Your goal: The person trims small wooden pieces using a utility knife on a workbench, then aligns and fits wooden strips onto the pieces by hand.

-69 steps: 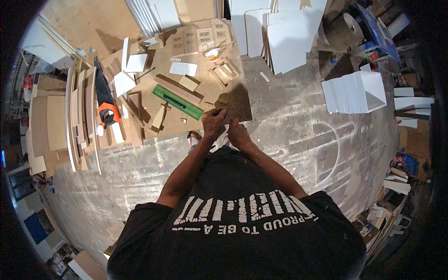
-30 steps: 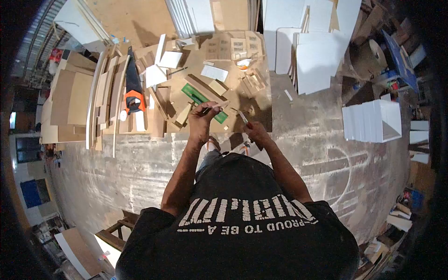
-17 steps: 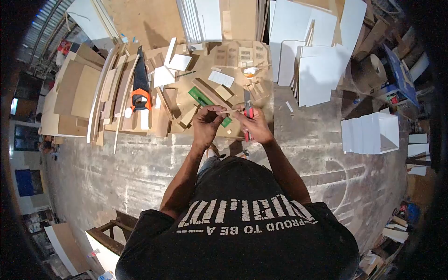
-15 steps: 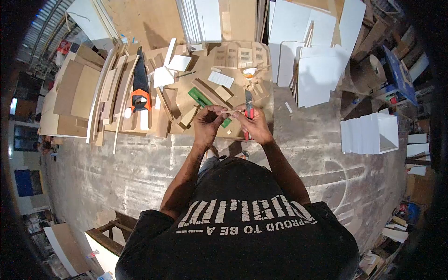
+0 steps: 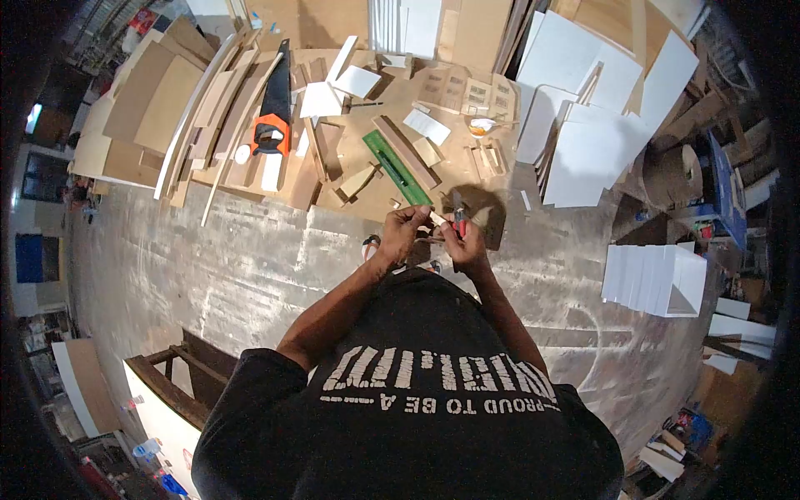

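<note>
My left hand (image 5: 403, 235) is closed in a pinch at the left end of a small pale wood strip (image 5: 437, 218). At the strip's other end are the fingers of my right hand (image 5: 470, 250), which also grips a red-handled tool (image 5: 460, 223) with a grey head pointing away from me; it looks like pliers. Just beyond the hands, a green tray-like holder (image 5: 392, 171) with a dark slim tool in it lies on the workbench (image 5: 367, 218). A brown wood bar (image 5: 406, 152) lies alongside the holder.
An orange-handled handsaw (image 5: 271, 133) lies at the left among long wood strips (image 5: 221, 108). White offcuts (image 5: 323, 98), a paper sheet (image 5: 427, 127) and a small white tub (image 5: 481, 125) are further back. White panels (image 5: 583, 158) lean at the right, near a white box (image 5: 654, 279).
The view has shifted, and both hands now sit lower, nearer my body and off the green holder. The wood strip stays between them, and the red-handled tool stays in my right hand.
</note>
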### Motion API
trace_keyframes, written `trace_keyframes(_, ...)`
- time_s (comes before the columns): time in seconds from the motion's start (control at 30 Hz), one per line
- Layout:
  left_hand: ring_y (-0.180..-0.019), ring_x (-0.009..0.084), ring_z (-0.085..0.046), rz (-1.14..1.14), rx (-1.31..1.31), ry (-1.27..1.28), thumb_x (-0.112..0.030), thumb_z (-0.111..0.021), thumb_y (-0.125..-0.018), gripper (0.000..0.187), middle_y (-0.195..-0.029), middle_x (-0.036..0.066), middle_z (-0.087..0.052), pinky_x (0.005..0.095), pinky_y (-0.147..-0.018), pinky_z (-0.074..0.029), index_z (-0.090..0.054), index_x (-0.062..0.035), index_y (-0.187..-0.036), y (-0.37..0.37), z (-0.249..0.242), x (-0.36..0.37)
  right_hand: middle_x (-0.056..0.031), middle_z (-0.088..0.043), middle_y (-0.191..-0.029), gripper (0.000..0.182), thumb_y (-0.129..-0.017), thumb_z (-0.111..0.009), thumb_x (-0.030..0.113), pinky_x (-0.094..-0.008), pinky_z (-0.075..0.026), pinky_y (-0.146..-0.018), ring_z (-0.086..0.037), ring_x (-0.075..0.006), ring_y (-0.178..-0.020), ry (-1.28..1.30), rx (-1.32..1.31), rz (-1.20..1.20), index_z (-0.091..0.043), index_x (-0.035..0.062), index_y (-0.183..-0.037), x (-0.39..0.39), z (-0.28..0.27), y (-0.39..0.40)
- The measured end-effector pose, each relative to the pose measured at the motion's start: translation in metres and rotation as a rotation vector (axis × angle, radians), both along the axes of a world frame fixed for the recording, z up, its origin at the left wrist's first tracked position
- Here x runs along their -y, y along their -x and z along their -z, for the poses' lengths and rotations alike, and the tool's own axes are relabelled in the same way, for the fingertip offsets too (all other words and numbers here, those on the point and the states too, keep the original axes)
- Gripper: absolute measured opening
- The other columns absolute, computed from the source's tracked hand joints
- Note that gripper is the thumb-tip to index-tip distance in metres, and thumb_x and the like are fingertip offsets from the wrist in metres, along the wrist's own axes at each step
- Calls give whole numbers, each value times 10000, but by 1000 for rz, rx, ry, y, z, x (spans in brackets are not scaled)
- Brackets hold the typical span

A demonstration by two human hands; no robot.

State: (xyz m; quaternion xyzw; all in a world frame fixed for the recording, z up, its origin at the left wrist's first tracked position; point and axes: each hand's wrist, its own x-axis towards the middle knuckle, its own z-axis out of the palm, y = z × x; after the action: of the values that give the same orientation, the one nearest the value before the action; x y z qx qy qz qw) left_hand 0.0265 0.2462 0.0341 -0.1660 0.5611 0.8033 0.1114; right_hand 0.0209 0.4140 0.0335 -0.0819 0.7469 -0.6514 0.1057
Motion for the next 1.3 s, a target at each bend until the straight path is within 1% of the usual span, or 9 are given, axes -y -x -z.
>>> trace_keyframes(0.27,-820,174,-655,-120,65,-1,-279,-680,-926,269,-900,62,-686,337,-738,-533,-684,-34,-1035,9,21,45,0,-512,-604,260,-981,-577,251,-274,-344,-434,-436,-78,-470,49,364,-69,-619,6,-904,33,-15,23)
trace_keyframes(0.5,-866,183,-670,-134,90,51,-256,-609,-973,296,-967,79,-710,365,-729,-553,-676,-2,-1110,21,20,99,-62,-639,-724,235,-950,-613,231,-268,-331,-419,-444,-90,-461,304,532,-19,-619,22,-843,84,33,48)
trace_keyframes(0.67,-1014,237,-647,59,-60,969,-129,-639,-868,214,-1093,162,-686,374,-841,-498,-706,-33,-1047,34,41,149,-124,-695,-874,203,-958,-594,205,-260,-340,-419,-441,-97,-469,298,611,31,-595,21,-872,115,54,70)
trace_keyframes(0.77,-1044,303,-608,292,-597,1464,-103,-640,-815,239,-1069,136,-682,429,-927,-457,-710,-42,-1036,43,50,174,-125,-692,-867,191,-970,-575,205,-252,-356,-430,-454,-93,-488,298,618,66,-583,19,-924,134,63,82)
trace_keyframes(0.8,-1126,353,-526,331,-533,1428,-87,-627,-780,301,-1181,125,-624,480,-993,-401,-695,-61,-1073,44,49,176,-120,-691,-862,189,-971,-573,203,-251,-360,-434,-459,-93,-491,273,607,83,-583,19,-930,141,66,86)
trace_keyframes(0.9,-1189,381,-460,518,-499,1487,-122,-635,-784,370,-1326,114,-529,498,-985,-409,-656,-85,-1151,50,42,183,-103,-687,-850,194,-967,-585,212,-256,-379,-449,-477,-99,-501,191,592,141,-594,19,-949,156,84,96)
trace_keyframes(0.93,-1207,354,-447,597,-479,1571,-137,-660,-766,581,-1353,68,-497,489,-958,-430,-535,-179,-1332,51,48,184,-97,-686,-847,199,-964,-591,217,-259,-387,-456,-484,-102,-505,162,590,163,-599,18,-955,160,95,98)
trace_keyframes(1.13,-1236,367,-408,678,-563,1520,-268,-719,-753,557,-1361,80,-486,506,-999,-407,-582,-118,-1272,63,52,197,-36,-646,-736,250,-921,-660,263,-293,-442,-508,-519,-94,-559,-150,468,202,-663,28,-837,168,117,101)
trace_keyframes(1.3,-1204,364,-427,725,-580,1443,-296,-745,-728,611,-1320,76,-497,507,-998,-406,-569,-174,-1300,71,45,203,-35,-644,-685,282,-903,-680,275,-311,-475,-532,-573,-115,-576,-91,475,260,-681,24,-776,181,95,102)
